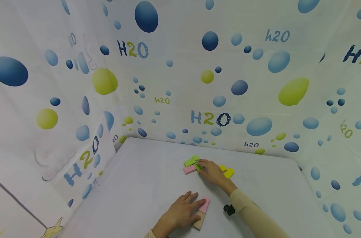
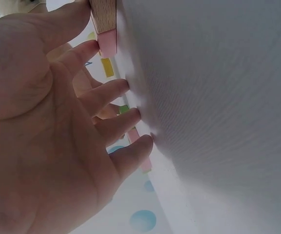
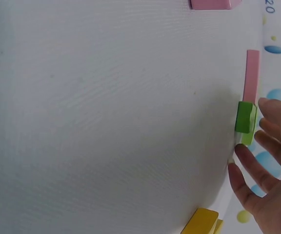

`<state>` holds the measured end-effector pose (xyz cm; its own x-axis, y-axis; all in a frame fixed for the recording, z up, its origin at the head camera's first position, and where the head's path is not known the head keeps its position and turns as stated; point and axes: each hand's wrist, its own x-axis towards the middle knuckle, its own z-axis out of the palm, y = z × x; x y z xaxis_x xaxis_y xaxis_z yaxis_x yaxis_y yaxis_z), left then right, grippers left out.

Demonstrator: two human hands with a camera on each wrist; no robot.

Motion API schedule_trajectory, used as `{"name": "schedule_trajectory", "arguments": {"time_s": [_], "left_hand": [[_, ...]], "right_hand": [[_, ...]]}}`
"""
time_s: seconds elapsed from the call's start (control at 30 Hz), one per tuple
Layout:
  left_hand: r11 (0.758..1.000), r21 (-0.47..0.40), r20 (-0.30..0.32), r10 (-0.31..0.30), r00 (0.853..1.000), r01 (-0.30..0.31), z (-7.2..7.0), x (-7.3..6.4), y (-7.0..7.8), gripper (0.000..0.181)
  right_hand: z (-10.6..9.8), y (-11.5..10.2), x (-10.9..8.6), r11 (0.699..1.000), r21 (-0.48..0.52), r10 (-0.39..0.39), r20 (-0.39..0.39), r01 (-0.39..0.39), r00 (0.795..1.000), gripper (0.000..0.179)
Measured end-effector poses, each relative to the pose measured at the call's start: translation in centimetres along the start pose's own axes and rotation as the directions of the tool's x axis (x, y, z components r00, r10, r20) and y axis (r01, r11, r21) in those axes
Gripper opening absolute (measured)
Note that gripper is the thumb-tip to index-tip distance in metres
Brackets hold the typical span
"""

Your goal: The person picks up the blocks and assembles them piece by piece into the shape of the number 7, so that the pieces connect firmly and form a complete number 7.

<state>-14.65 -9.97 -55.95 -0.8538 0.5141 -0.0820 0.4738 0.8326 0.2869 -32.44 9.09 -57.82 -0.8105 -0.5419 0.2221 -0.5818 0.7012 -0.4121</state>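
Observation:
My left hand (image 1: 181,211) rests low on the table with fingers spread. Its thumb touches the side of a bare wooden block (image 1: 199,222), and its index fingertip is at a pink block (image 1: 204,205) lined up end to end with it. Farther off, my right hand (image 1: 213,173) reaches over a green block (image 3: 244,117), thumb and fingers apart around it in the right wrist view. Beside that block lie light green blocks (image 1: 189,162) and another pink block (image 1: 189,169). The right hand partly covers this group in the head view.
Yellow blocks (image 1: 229,173) lie just right of the right hand. A small black object (image 1: 229,209) sits by the right sleeve (image 1: 248,208). The white table (image 1: 156,165) ends at a wall sheet (image 1: 180,79) printed with coloured bubbles and lettering.

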Motion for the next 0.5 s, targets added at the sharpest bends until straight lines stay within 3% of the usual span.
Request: {"name": "schedule_trajectory", "arguments": {"time_s": [0.23, 0.5], "left_hand": [[1.000, -0.008, 0.005, -0.009, 1.000, 0.009, -0.09, -0.15, 0.15, 0.059], [1.000, -0.003, 0.015, -0.009, 1.000, 0.009, -0.23, -0.18, 0.02, 0.059]], "right_hand": [[0.25, 0.03, 0.02, 0.999, -0.006, 0.032, 0.021, -0.031, 0.999, 0.041], [0.40, -0.18, 0.02, 1.000, -0.010, 0.019, -0.010, -0.019, 1.000, 0.040]]}}
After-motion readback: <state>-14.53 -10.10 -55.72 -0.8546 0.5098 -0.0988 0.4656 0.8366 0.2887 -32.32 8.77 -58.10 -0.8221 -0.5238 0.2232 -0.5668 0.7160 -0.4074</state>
